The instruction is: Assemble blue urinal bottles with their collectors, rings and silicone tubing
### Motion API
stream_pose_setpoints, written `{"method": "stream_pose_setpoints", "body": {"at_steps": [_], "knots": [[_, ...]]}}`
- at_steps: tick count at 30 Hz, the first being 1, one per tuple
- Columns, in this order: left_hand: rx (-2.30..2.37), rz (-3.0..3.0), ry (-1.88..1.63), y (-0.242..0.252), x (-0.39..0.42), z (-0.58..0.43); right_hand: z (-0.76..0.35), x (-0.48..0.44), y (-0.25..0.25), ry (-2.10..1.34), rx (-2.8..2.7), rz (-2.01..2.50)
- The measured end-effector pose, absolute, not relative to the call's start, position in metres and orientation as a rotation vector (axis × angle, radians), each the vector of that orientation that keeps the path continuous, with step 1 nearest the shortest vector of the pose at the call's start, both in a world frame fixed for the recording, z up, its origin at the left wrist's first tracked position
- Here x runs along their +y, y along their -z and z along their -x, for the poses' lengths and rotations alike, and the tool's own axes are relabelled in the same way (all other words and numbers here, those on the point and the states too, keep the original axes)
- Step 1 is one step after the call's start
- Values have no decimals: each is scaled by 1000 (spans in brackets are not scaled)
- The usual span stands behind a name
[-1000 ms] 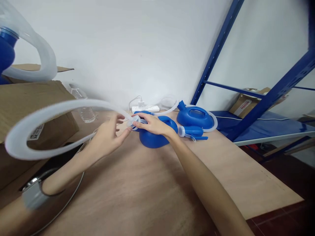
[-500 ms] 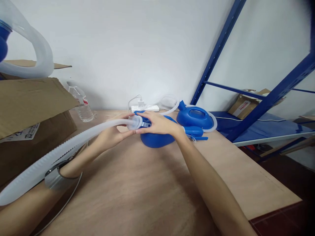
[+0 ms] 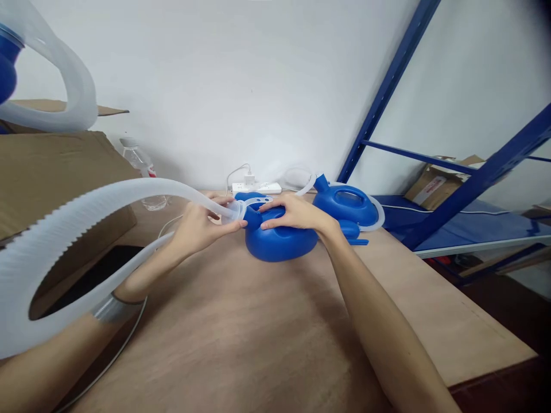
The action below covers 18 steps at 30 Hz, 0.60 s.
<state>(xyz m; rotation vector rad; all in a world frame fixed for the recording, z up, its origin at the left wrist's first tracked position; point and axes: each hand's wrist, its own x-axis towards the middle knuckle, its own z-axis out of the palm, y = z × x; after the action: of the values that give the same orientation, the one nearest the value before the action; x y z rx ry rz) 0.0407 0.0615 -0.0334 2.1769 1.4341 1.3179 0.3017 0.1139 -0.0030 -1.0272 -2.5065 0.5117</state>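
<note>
My left hand [image 3: 201, 228] is wrapped round a clear cap [image 3: 233, 211] at the end of a translucent ribbed hose [image 3: 124, 192]. The cap sits at the neck of a blue plastic container [image 3: 279, 244] on the wooden table [image 3: 241, 332]. A pale strap with holes [image 3: 258, 201] runs from the cap over the container. My right hand [image 3: 297, 212] rests on top of the container, its thumb and fingers curved around the blue handle area. The hose loops back over my left forearm.
Behind at the right lies another blue container [image 3: 346, 213] with its hose. A power strip [image 3: 257, 188] stands against the wall. Cardboard boxes [image 3: 55, 166] and a water bottle [image 3: 140, 163] are at left; a blue shelf rack [image 3: 456, 223] stands right.
My right hand has moved off the cap and slightly right onto the container. The strap now shows above the container. The hose arches higher and its loop has come further into view.
</note>
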Motion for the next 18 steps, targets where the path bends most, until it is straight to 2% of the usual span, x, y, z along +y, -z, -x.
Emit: {"method": "stream_pose_setpoints", "body": {"at_steps": [9, 18], "knots": [[1351, -2195, -1250, 26, 65, -39, -298, 115, 8, -535, -2476, 972], [1308, -2142, -1280, 31, 69, -34, -290, 116, 16, -321, -2470, 1044]]}}
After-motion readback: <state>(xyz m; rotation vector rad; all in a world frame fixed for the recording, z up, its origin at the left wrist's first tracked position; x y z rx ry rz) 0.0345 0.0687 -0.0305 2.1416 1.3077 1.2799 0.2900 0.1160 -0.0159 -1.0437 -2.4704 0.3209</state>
